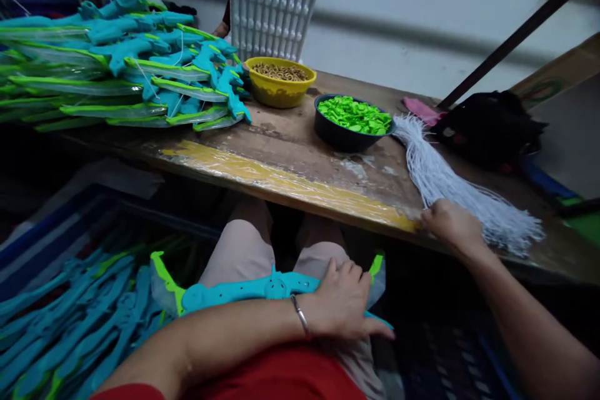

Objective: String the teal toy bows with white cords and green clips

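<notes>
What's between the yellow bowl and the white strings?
The black bowl, holding green pieces, sits between the yellow bowl and white strings. The head view shows it.

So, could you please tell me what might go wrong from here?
The blue bow might slide off the lap, since only the left hand lies over it.

The white strings could tangle, being loose and bunched beside the right hand; their top end reaches the black bowl, so a tug might disturb it.

The heaped bows on the table could slip, being piled loosely.
</notes>
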Demonstrator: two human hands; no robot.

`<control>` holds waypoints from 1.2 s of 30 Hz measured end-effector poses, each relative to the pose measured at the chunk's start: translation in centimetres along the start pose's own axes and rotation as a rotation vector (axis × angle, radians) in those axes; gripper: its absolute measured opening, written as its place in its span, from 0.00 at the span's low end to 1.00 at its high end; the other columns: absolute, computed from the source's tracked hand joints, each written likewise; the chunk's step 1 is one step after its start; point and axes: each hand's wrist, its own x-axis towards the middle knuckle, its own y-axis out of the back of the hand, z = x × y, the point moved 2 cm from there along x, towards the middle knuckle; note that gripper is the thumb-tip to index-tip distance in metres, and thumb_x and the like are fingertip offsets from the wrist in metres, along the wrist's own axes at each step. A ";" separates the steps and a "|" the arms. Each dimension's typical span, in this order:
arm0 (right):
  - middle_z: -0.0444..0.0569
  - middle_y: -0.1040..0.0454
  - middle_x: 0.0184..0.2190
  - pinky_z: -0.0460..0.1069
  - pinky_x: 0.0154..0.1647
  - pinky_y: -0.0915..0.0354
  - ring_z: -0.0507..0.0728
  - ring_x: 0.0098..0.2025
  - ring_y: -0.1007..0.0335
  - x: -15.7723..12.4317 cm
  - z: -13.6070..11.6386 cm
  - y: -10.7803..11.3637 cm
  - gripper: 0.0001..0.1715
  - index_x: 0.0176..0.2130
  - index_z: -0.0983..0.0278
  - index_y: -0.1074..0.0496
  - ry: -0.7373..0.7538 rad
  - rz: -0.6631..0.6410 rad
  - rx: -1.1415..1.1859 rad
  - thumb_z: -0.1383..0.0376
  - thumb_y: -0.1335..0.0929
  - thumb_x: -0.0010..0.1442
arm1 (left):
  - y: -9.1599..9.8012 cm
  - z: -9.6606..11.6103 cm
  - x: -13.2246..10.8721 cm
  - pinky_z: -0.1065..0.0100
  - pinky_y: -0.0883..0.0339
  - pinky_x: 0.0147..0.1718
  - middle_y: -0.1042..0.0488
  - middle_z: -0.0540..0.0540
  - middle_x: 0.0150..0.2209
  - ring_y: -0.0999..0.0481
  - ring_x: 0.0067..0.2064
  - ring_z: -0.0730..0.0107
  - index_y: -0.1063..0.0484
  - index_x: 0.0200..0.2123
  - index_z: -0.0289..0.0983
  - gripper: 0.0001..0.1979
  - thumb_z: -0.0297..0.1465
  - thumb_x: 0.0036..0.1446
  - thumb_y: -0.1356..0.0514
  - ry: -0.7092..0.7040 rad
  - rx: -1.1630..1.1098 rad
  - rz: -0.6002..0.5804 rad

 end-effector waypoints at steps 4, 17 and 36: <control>0.47 0.26 0.28 0.46 0.33 0.35 0.54 0.31 0.29 -8.7 -4.0 0.2 0.12 0.34 0.63 0.30 0.085 -0.197 0.202 0.61 0.36 0.68 | 2.0 0.7 2.6 0.46 0.39 0.57 0.23 0.34 0.45 0.28 0.54 0.44 0.26 0.45 0.33 0.30 0.56 0.60 0.44 0.198 -0.723 0.042; 0.52 0.20 0.44 0.55 0.55 0.35 0.62 0.50 0.27 -24.5 0.2 -2.9 0.17 0.45 0.60 0.22 -0.318 -0.602 0.946 0.52 0.32 0.65 | 1.3 2.8 4.1 0.75 0.66 0.15 0.45 0.61 0.19 0.56 0.17 0.84 0.34 0.33 0.37 0.20 0.46 0.53 0.33 0.567 -1.310 -0.237; 0.36 0.45 0.20 0.39 0.19 0.47 0.44 0.19 0.51 -19.7 -4.0 -1.9 0.17 0.34 0.62 0.23 -0.523 0.491 1.792 0.51 0.27 0.63 | -1.5 3.0 2.5 0.71 0.41 0.20 0.30 0.53 0.24 0.37 0.20 0.74 0.30 0.36 0.41 0.20 0.52 0.55 0.38 0.513 -0.761 -0.324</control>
